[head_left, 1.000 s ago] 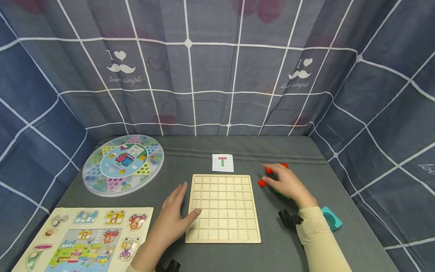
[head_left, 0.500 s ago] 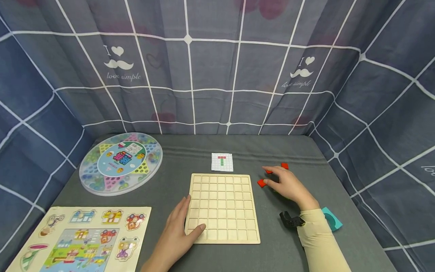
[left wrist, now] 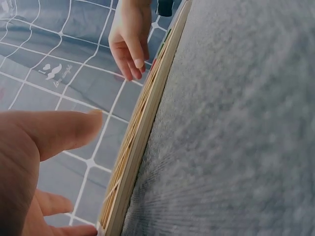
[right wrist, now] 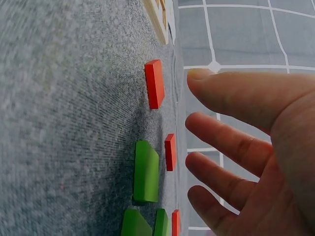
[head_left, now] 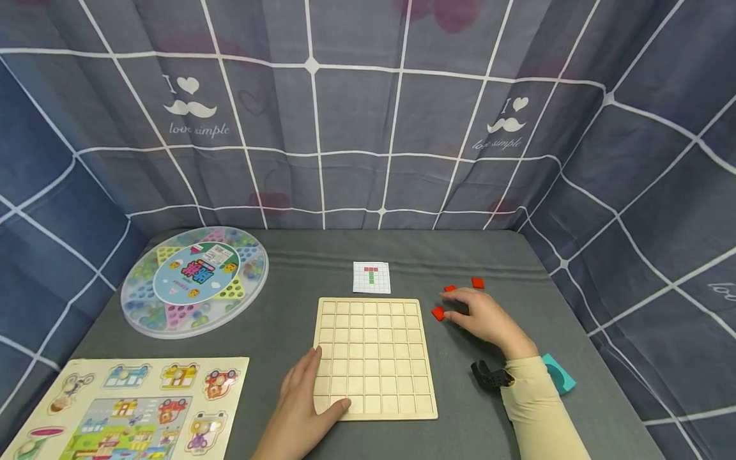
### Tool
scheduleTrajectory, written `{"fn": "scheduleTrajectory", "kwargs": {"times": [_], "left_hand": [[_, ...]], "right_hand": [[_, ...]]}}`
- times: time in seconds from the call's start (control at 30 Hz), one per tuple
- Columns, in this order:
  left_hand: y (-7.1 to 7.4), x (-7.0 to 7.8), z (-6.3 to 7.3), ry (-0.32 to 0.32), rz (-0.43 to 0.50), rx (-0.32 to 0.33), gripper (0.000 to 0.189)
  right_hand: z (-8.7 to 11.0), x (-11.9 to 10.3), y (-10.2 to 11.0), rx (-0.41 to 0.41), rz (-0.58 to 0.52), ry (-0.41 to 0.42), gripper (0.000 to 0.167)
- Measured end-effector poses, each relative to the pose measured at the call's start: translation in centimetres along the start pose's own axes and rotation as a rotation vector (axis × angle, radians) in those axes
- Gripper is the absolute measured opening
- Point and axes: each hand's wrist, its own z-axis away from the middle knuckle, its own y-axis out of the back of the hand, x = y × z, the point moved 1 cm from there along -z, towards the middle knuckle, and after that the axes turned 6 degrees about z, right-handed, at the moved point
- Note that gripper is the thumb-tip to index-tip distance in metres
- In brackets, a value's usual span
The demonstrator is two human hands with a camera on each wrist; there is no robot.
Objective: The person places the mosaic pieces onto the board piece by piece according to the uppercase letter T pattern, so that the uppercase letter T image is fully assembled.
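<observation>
Right grip (head_left: 480,317): thumb and fingers apart, holding nothing, poised above the tiles on the desk (head_left: 310,255). The nearest red tile (head_left: 438,313) lies just left of its thumb tip; a second (head_left: 450,289), partly covered, and a third (head_left: 478,282) lie beyond its fingers. Green tiles (right wrist: 146,172) lie below it.

The step appears to be tile pick-up. Recommended: lower the grip, set thumb and index finger on opposite thin edges, then pinch lightly. Uneven pressure would probably slide a tile across the cloth.

Left grip (head_left: 301,402): thumb and fingers apart, fingers along the left edge of the wooden grid board (head_left: 374,351), thumb above its near corner; pressure cannot be told. Bracing that edge should limit shifting.

Containers: the grid board, right of the left grip, shows bare square cells. The puzzle board (head_left: 155,367), left of the left grip, carries vehicle pieces (head_left: 221,383). Beyond it lies a round game case (head_left: 253,281); its contents cannot be told from printing.
</observation>
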Motion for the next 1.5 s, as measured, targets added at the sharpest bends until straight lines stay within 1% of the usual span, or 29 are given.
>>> {"fn": "scheduleTrajectory", "kwargs": {"times": [0.07, 0.2, 0.33, 0.47, 0.63, 0.77, 0.97, 1.1, 1.3, 1.4, 1.5], "left_hand": [[-0.1, 0.0, 0.0, -0.006, 0.0, 0.001, 0.097], [-0.1, -0.2, 0.1, 0.005, -0.007, -0.004, 0.099], [-0.2, -0.6, 0.3, 0.011, -0.023, -0.009, 0.102], [-0.4, -0.6, 0.4, 0.008, -0.023, -0.016, 0.105], [-0.6, -0.5, 0.4, 0.036, -0.02, -0.024, 0.109], [-0.6, -0.5, 0.5, 0.046, -0.031, -0.025, 0.112], [-0.5, -0.6, 0.4, 0.065, -0.045, -0.051, 0.115], [-0.5, -0.6, 0.4, 0.028, -0.073, -0.028, 0.108], [-0.5, -0.5, 0.4, -0.058, -0.12, 0.036, 0.077], [-0.5, -0.5, 0.3, -0.077, -0.121, 0.051, 0.067], [-0.5, -0.4, 0.3, -0.08, -0.116, 0.054, 0.064]], "right_hand": [[0.0, -0.1, 0.0, -0.002, 0.002, 0.006, 0.04], [0.0, -0.4, -0.1, -0.021, 0.016, 0.024, 0.039], [0.0, -0.4, -0.3, -0.048, 0.025, 0.018, 0.039], [-0.1, -0.4, -0.3, -0.06, 0.029, 0.018, 0.04], [-0.1, -0.2, -0.4, -0.068, 0.035, 0.02, 0.043], [-0.1, -0.2, -0.6, -0.068, 0.036, 0.025, 0.043], [-0.3, -0.2, -0.8, -0.066, 0.054, 0.04, 0.041], [-0.4, -0.3, -0.9, -0.077, 0.064, 0.036, 0.039], [-0.5, -0.6, -1.0, -0.093, 0.087, 0.033, 0.037], [-0.5, -0.7, -1.0, -0.089, 0.095, 0.04, 0.036], [-0.6, -0.7, -1.1, -0.082, 0.099, 0.053, 0.034]]}}
